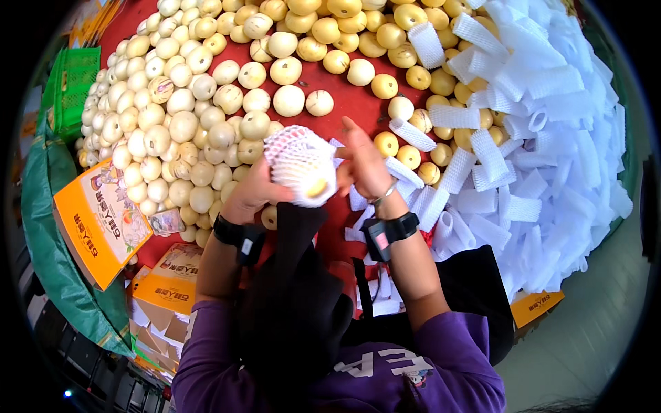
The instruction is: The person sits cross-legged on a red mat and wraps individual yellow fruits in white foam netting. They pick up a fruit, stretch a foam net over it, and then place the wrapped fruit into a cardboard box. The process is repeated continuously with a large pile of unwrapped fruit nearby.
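My left hand [261,188] grips a round yellow fruit [315,187] that sits inside a white foam net sleeve [302,160]. The net covers most of the fruit, and a bit of yellow shows through at its lower end. Just right of the net is my right hand [361,162], fingers apart and the index finger pointing up; whether its fingertips touch the net I cannot tell. Pale cream fruits [183,126] lie piled to the left of my hands, and yellower fruits [390,36] lie beyond them on a red cloth [346,111].
A large heap of empty white foam net sleeves [547,129] fills the right side, some lying over fruits. At the left are an orange and white printed carton [108,222], more cartons [168,279], a green plastic crate [77,90] and a green tarp [57,222].
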A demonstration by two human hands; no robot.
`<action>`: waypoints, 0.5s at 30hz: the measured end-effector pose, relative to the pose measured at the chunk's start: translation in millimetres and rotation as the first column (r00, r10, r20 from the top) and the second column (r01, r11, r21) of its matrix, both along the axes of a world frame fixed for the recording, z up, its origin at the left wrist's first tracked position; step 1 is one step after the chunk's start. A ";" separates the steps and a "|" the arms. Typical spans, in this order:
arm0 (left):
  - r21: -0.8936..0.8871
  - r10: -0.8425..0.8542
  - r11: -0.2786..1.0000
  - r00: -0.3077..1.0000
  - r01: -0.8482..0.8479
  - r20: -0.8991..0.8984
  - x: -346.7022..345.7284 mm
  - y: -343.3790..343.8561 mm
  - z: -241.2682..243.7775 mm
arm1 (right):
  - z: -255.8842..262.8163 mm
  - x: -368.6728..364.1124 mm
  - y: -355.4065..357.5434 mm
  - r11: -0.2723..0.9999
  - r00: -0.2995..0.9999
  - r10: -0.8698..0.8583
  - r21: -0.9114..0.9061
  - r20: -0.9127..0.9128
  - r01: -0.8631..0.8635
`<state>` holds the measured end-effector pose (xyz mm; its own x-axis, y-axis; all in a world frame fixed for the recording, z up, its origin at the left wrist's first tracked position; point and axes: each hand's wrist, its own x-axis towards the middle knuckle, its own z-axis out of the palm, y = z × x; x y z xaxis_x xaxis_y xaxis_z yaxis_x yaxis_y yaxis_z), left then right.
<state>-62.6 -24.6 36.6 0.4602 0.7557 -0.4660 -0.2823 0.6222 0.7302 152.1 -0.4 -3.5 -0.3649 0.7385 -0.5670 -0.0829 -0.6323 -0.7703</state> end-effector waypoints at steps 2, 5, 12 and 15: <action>-0.170 0.100 0.984 0.963 -0.057 0.251 -8.5 -17.4 -19.4 | -9.9 4.3 -4.9 0.979 0.977 -0.107 -0.192 -0.182 0.072; -0.289 0.240 0.952 0.832 -0.102 0.500 3.9 -30.1 -35.5 | 14.3 -29.4 -23.7 0.886 0.691 -0.383 -0.454 -0.613 0.089; 0.170 0.288 0.951 0.942 -0.260 -0.170 23.8 -5.0 -18.8 | 43.5 -18.1 -16.4 0.751 0.790 -0.364 0.657 0.493 -0.063; 0.546 0.478 0.837 0.545 -0.045 -0.688 14.4 1.1 -16.6 | 52.5 -48.9 -41.3 0.527 0.883 -0.226 0.814 0.412 -0.245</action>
<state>-48.2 -23.5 20.0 -0.1731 0.9767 -0.1268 0.4292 0.1906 0.8829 103.3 -41.7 49.0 -0.2756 0.9361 0.2184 0.3908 0.3167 -0.8643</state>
